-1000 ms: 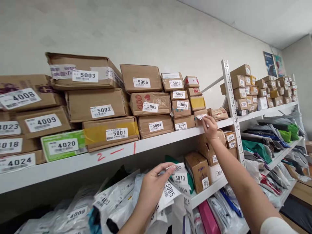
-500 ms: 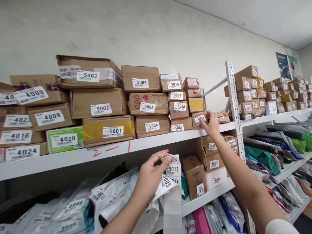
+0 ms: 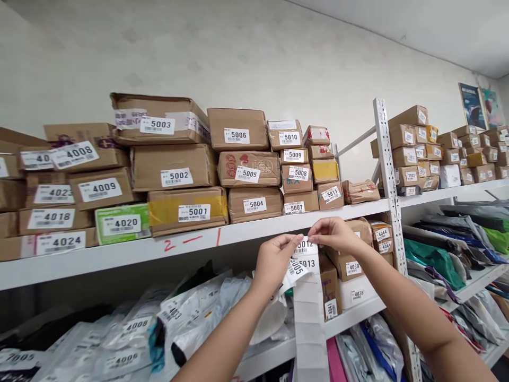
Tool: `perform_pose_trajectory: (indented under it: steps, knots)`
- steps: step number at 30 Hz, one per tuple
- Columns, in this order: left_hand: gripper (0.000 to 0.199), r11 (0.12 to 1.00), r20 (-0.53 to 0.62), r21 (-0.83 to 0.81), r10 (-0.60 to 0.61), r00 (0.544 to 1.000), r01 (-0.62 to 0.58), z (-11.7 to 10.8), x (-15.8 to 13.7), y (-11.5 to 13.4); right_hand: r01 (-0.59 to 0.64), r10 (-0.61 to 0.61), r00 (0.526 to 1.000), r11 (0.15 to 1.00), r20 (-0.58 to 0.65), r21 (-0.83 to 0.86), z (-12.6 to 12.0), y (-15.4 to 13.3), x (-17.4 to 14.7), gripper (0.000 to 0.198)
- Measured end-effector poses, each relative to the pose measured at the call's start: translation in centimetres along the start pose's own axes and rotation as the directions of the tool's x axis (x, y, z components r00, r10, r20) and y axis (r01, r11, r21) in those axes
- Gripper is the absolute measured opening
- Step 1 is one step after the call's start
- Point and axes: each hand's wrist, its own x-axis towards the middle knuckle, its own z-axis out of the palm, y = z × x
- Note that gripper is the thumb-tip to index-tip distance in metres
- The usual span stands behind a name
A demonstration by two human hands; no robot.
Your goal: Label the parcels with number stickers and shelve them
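A long strip of numbered barcode labels (image 3: 307,263) hangs from my left hand (image 3: 276,260), which pinches its top edge beside the label 5012. My right hand (image 3: 334,233) pinches the opposite top corner of that same label. Another piece printed 5005 (image 3: 296,268) curls out below my left fingers. Just above the hands, a small carton labelled 5011 (image 3: 330,195) sits on the upper shelf, its label stuck on at a tilt. To its left are cartons 5007 (image 3: 300,202) and 5008 (image 3: 297,178); a yellow-taped box (image 3: 325,171) rests on top of it.
The white upper shelf edge (image 3: 254,228) runs just behind the hands. Plastic-bagged parcels (image 3: 131,329) fill the lower left shelf, and cartons such as 4039 (image 3: 352,265) stand lower right. A perforated white post (image 3: 387,159) rises at the right.
My right hand has left carton 5011 and come down left to the strip's top label. My left hand has moved right and slightly up with the strip. The view has shifted slightly.
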Motion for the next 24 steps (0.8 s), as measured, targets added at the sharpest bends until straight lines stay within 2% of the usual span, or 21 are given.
perform_pose_trajectory:
  steps: [3,6,9,11,14,18,21,23,24]
  knots:
    - [0.052,0.980,0.055,-0.174,-0.087,0.995,0.095,1.0,0.2,-0.7,-0.005,0.012,0.994,0.998,-0.110,0.064,-0.2,0.5,-0.1,0.041]
    - [0.054,0.962,0.118,-0.251,-0.083,0.990,0.111,2.0,0.7,-1.2,-0.002,0.010,0.985,0.999,-0.173,0.043,-0.9,0.6,-0.1,0.039]
    - [0.045,0.983,0.077,-0.181,-0.006,0.997,0.020,2.9,2.3,-1.2,0.074,-0.100,0.948,0.993,-0.301,-0.094,-1.3,0.2,0.2,0.027]
    - [0.045,0.992,0.012,-0.116,0.048,0.999,-0.046,3.7,3.8,-0.9,0.156,-0.246,0.885,0.957,-0.396,-0.246,-1.7,-0.3,1.0,0.018]
    - [0.044,0.988,-0.073,-0.111,0.096,0.993,-0.104,5.3,6.4,0.2,0.216,-0.405,0.798,0.883,-0.446,-0.416,-3.0,-1.5,3.4,0.012]
    - [0.042,0.980,0.001,-0.180,0.082,0.997,-0.081,7.0,9.4,2.2,0.211,-0.449,0.757,0.855,-0.474,-0.474,-5.6,-3.1,7.8,0.008]
    - [0.033,0.997,0.007,-0.070,0.032,0.999,-0.031,7.0,10.7,2.9,0.189,-0.479,0.727,0.828,-0.492,-0.527,-7.5,-3.6,10.3,0.005]
    - [0.031,0.999,0.028,0.038,0.004,1.000,-0.005,6.6,11.0,2.6,0.150,-0.494,0.695,0.810,-0.522,-0.567,-8.6,-3.6,11.2,0.006]
    - [0.031,0.996,0.050,0.090,0.010,0.999,-0.014,6.4,11.0,2.3,0.113,-0.484,0.693,0.805,-0.534,-0.582,-9.2,-3.6,11.5,0.006]
